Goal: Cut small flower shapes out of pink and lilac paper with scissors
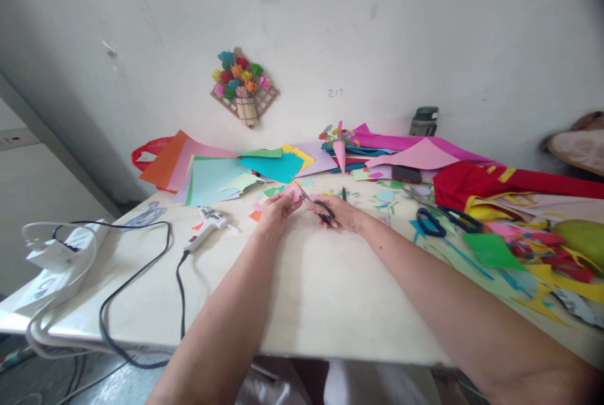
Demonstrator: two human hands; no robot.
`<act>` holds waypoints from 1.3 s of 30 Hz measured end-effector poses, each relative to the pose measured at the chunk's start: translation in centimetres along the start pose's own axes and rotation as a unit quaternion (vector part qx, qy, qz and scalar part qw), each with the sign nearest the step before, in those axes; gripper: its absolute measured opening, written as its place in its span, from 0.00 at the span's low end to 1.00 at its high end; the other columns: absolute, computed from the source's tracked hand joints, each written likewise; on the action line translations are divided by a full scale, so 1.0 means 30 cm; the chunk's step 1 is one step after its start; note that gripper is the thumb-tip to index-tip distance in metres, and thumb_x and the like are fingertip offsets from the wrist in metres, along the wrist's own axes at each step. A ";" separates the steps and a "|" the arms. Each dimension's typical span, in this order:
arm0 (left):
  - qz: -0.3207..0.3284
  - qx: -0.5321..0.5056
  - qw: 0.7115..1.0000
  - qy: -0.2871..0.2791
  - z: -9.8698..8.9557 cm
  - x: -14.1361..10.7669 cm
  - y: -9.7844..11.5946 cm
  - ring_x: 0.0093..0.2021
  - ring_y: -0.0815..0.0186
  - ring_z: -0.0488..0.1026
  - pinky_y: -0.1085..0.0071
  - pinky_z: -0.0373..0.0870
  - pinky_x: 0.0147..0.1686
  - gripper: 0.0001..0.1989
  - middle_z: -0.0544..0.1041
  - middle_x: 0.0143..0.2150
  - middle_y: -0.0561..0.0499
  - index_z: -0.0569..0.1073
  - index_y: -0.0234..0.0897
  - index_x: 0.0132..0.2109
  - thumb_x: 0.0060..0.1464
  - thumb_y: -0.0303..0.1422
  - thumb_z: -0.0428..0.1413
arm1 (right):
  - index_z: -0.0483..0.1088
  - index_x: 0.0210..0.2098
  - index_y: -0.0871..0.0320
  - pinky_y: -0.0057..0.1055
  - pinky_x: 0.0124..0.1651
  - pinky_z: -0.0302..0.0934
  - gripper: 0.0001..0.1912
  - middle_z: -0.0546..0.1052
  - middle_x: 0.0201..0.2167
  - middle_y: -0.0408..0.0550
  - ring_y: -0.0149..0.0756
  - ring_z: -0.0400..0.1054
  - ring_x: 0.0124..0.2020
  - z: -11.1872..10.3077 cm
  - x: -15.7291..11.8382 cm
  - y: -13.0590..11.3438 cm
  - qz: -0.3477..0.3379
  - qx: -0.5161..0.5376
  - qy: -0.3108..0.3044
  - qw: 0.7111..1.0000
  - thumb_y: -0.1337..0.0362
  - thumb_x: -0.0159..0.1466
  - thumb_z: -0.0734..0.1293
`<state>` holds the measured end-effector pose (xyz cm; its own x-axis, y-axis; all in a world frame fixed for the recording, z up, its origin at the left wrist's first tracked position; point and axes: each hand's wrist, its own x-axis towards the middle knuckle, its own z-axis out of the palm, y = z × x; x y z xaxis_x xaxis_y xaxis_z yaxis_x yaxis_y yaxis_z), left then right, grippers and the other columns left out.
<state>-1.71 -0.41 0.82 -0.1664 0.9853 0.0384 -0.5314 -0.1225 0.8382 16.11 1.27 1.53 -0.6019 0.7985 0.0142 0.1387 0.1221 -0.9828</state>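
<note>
My left hand [280, 209] pinches a small pink paper piece [293, 192] above the middle of the table. Just right of it, my right hand [333, 211] is closed round the dark handles of small scissors [323, 206]. The thin blades point up and left, beside the pink paper; whether they touch it I cannot tell. Small coloured paper scraps lie on the table behind both hands. A pink paper cone with small paper flowers [340, 155] stands farther back, near the wall.
At the left are a white glue gun [205, 233], a black cable and a power strip [61, 273]. Coloured sheets [214, 177] lie along the back. Larger scissors [448, 219], green paper [493, 250] and many scraps cover the right side. A dark phone [406, 173] lies behind.
</note>
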 end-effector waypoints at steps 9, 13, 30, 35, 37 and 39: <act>0.003 0.008 1.000 -0.007 -0.006 0.004 0.000 0.37 0.58 0.81 0.59 0.74 0.50 0.09 0.76 0.25 0.49 0.73 0.31 0.26 0.43 0.26 0.67 | 0.65 0.31 0.59 0.18 0.11 0.45 0.14 0.70 0.15 0.38 0.23 0.61 0.12 0.002 0.001 -0.002 0.005 -0.002 0.004 1.000 0.54 0.60 0.68; 0.006 0.011 1.000 -0.006 -0.007 0.006 -0.003 0.36 0.59 0.81 0.60 0.75 0.49 0.09 0.78 0.26 0.49 0.73 0.32 0.26 0.43 0.26 0.67 | 0.64 0.31 0.59 0.18 0.11 0.44 0.14 0.70 0.15 0.38 0.23 0.61 0.12 0.005 -0.003 -0.008 0.006 -0.001 0.007 1.000 0.55 0.60 0.68; 0.004 0.008 1.000 -0.002 -0.006 0.002 -0.001 0.37 0.58 0.81 0.57 0.73 0.52 0.10 0.78 0.26 0.50 0.72 0.33 0.26 0.42 0.26 0.67 | 0.65 0.31 0.58 0.20 0.12 0.44 0.12 0.67 0.14 0.36 0.23 0.57 0.11 0.012 -0.014 -0.022 0.022 0.000 0.018 1.000 0.57 0.58 0.69; 0.003 0.006 1.000 0.002 -0.002 -0.002 0.000 0.36 0.59 0.81 0.58 0.73 0.52 0.10 0.78 0.26 0.49 0.72 0.32 0.26 0.42 0.25 0.67 | 0.65 0.31 0.58 0.20 0.13 0.45 0.12 0.67 0.14 0.36 0.23 0.57 0.11 0.017 -0.018 -0.029 0.028 -0.001 0.024 0.999 0.57 0.58 0.68; 0.003 0.007 1.000 0.004 0.000 -0.003 0.001 0.36 0.59 0.81 0.58 0.74 0.52 0.09 0.77 0.26 0.49 0.72 0.32 0.25 0.43 0.25 0.67 | 0.65 0.31 0.58 0.20 0.13 0.45 0.12 0.67 0.14 0.36 0.23 0.56 0.11 0.017 -0.019 -0.030 0.028 0.000 0.025 0.999 0.57 0.58 0.68; 0.003 0.006 1.000 0.005 0.000 -0.004 0.001 0.35 0.59 0.81 0.59 0.74 0.51 0.09 0.77 0.25 0.49 0.72 0.31 0.25 0.43 0.25 0.67 | 0.64 0.31 0.58 0.20 0.13 0.45 0.12 0.67 0.14 0.35 0.23 0.56 0.11 0.017 -0.020 -0.031 0.026 -0.001 0.023 0.999 0.57 0.58 0.68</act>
<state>-1.70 -0.52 0.85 -0.1788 0.9831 0.0386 -0.5204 -0.1278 0.8443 15.93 0.38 2.34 -0.5576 0.8296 -0.0293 0.1711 0.0803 -0.9820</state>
